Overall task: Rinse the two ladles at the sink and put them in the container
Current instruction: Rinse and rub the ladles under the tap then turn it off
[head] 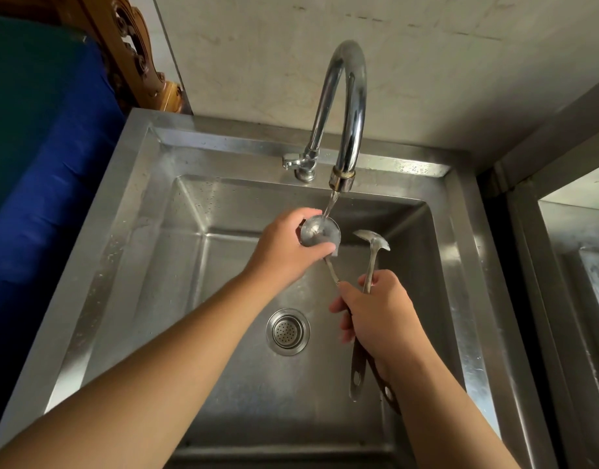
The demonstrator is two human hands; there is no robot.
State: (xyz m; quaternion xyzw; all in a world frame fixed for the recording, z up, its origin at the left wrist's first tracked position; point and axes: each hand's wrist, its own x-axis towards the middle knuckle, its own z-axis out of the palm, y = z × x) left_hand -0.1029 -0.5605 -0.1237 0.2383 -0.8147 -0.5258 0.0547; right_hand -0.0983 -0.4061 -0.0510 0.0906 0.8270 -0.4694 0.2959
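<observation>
Water from the tap runs into the bowl of the first ladle, which you hold over the far half of the sink. Your left hand cups that bowl, fingers curled round its rim and thumb along its near edge. Just to its right, the second ladle stands clear of the stream, bowl tilted up. Your right hand is clamped round both handles together; their ends, each with a hanging hole, stick out below your wrist. The drain lies in the sink floor, below and between your hands. A blue cloth sits left of the sink, and a second steel basin shows at the right edge.
</observation>
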